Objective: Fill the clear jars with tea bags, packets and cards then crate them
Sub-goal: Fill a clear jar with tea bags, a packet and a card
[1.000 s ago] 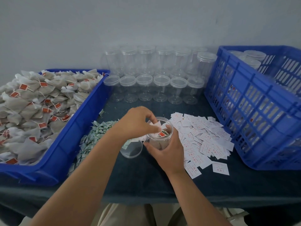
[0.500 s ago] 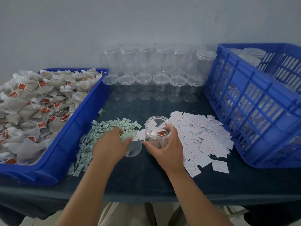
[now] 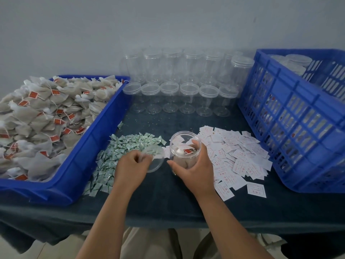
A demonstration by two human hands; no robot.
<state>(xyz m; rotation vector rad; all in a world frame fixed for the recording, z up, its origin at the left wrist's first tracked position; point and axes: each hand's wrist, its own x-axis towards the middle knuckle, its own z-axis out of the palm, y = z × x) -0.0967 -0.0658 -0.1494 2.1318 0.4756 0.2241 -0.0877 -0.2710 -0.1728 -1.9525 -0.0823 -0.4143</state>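
Jar (image 3: 183,146) — within right fingers (image 3: 196,144)

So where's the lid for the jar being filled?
In the head view the clear lid is pinched in the left hand, near the table's front centre, between the green packets and the open jar that the right hand holds.
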